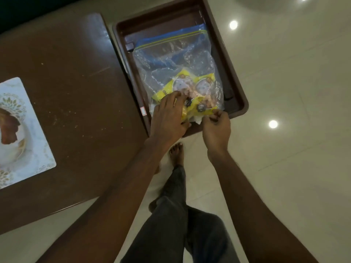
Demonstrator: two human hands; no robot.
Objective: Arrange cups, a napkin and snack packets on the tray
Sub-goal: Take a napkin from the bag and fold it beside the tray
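Observation:
A dark brown tray (237,80) sticks out past the table's right edge. In it lies a clear zip bag (176,59) with a blue and yellow seal, holding yellow snack packets (190,86). A bit of white napkin (196,120) shows under the bag's near end. My left hand (168,118) lies flat on the bag's near left part, fingers spread over the packets. My right hand (216,128) pinches the bag's near right corner at a yellow packet. No cups are in view.
The brown wooden table (76,92) fills the left side, with a white patterned placemat (32,149) and a dish on it at the far left. Below are my legs and bare foot (176,152) on glossy white floor tiles (294,92).

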